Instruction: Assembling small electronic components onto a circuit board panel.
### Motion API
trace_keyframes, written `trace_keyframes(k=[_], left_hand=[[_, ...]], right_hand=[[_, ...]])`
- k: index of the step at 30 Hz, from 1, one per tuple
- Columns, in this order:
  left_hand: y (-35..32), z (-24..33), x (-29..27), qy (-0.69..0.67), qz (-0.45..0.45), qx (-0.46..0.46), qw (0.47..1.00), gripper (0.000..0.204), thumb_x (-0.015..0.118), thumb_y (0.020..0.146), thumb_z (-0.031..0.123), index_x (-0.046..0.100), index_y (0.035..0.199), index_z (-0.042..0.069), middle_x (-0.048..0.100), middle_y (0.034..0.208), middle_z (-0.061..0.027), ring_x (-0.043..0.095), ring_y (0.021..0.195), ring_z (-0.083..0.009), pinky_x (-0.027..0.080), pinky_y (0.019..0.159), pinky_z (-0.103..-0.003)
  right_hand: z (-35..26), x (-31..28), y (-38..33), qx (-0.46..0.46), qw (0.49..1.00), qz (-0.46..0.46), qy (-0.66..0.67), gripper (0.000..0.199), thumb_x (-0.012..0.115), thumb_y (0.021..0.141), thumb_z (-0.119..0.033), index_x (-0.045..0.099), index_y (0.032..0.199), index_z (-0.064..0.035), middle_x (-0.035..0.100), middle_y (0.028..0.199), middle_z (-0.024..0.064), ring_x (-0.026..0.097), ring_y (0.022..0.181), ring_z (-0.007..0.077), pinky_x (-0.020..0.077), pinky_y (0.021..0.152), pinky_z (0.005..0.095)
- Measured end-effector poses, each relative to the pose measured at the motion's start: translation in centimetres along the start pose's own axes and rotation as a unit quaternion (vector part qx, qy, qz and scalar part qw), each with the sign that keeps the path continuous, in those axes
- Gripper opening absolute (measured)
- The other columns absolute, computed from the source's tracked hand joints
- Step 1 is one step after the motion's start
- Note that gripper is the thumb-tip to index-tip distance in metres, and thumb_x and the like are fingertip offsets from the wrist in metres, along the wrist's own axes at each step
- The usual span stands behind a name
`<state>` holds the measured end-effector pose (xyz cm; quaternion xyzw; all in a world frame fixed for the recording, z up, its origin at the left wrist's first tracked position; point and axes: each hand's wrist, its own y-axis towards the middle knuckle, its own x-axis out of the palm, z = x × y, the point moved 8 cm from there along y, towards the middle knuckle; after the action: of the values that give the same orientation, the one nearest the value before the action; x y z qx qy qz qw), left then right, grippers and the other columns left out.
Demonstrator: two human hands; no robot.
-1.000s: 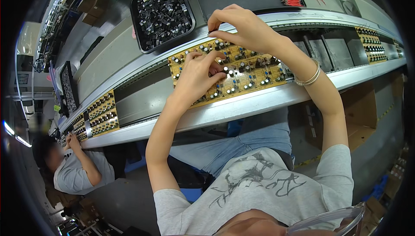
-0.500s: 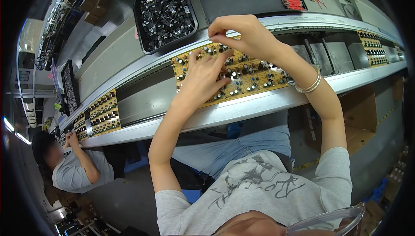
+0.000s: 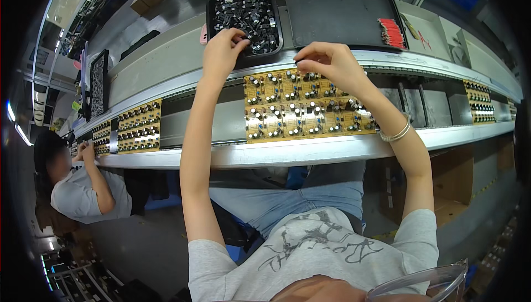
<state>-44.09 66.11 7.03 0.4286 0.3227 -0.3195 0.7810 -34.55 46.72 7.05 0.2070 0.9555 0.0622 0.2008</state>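
Note:
A yellow circuit board panel (image 3: 287, 131) lies across the conveyor rails in front of me, set with rows of upright capacitors. My left hand (image 3: 224, 47) is over the near edge of a black tray (image 3: 278, 22) heaped with small black components (image 3: 243, 11). Its thumb and forefinger are curved, with a gap between them; nothing shows in them. Above the panel's far edge is my right hand (image 3: 332, 64), closed in a pinch. A small dark piece, apparently one of the black components, shows at its fingertips.
A wide dark tray (image 3: 337, 14) at the back holds a bundle of red parts (image 3: 391, 33), with pliers (image 3: 410, 28) beside it. More board panels (image 3: 138, 127) sit on the conveyor to the left and right. At far left a co-worker (image 3: 91, 183) works at the same line.
My left hand has gone from the panel up to the tray of components. My right hand stays above the panel's far edge. The view has shifted.

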Motion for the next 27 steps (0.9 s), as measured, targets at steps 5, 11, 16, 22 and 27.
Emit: trace_keyframes(k=[5,11,16,22,27], left_hand=[[1.1,0.5,1.6,0.11,0.024,0.026,0.993,0.02,0.074,0.069,0.019,0.062,0.081,0.009,0.062,0.079,-0.0017,0.06,0.074,-0.0193,0.04,0.076,-0.034],[0.0,1.1,1.1,0.179,0.086,0.077,0.977,0.012,0.071,0.073,0.015,0.063,0.08,0.011,0.061,0.079,0.0003,0.058,0.082,-0.0189,0.036,0.078,-0.035],[-0.4,1.1,1.6,0.218,0.107,0.081,0.967,0.011,0.069,0.075,0.015,0.062,0.082,0.011,0.059,0.081,0.0001,0.056,0.084,-0.0181,0.036,0.08,-0.035],[-1.0,1.2,0.5,0.135,0.143,0.103,0.975,0.011,0.067,0.078,0.015,0.06,0.086,0.01,0.058,0.087,-0.0002,0.056,0.087,-0.0189,0.036,0.082,-0.035],[-0.9,1.5,-0.5,0.041,0.142,0.12,0.982,0.008,0.061,0.083,0.008,0.056,0.09,0.006,0.064,0.08,-0.0033,0.062,0.073,-0.022,0.037,0.091,-0.039]], right_hand=[[0.3,0.7,0.2,0.001,0.997,-0.009,-0.075,0.014,0.066,0.083,-0.014,0.067,0.088,-0.0015,0.067,0.075,0.0052,0.063,0.066,0.0095,0.049,0.062,0.0217],[1.6,2.4,1.5,-0.019,0.992,-0.038,-0.117,0.014,0.067,0.081,-0.015,0.066,0.087,-0.0021,0.066,0.076,0.0053,0.06,0.066,0.0112,0.0479,0.063,0.0249],[1.8,4.0,2.5,-0.033,0.954,-0.075,-0.287,0.011,0.067,0.075,-0.014,0.065,0.078,-0.004,0.066,0.078,0.0095,0.064,0.074,0.026,0.0501,0.069,0.0362],[2.1,4.8,3.2,-0.039,0.941,-0.084,-0.324,0.013,0.069,0.073,-0.011,0.064,0.078,-0.0004,0.063,0.074,0.0123,0.063,0.07,0.0249,0.0491,0.065,0.0339],[2.1,5.0,3.5,-0.02,0.937,-0.097,-0.336,0.014,0.069,0.071,-0.01,0.063,0.077,0.0005,0.063,0.074,0.0125,0.062,0.07,0.0259,0.049,0.066,0.0344]])
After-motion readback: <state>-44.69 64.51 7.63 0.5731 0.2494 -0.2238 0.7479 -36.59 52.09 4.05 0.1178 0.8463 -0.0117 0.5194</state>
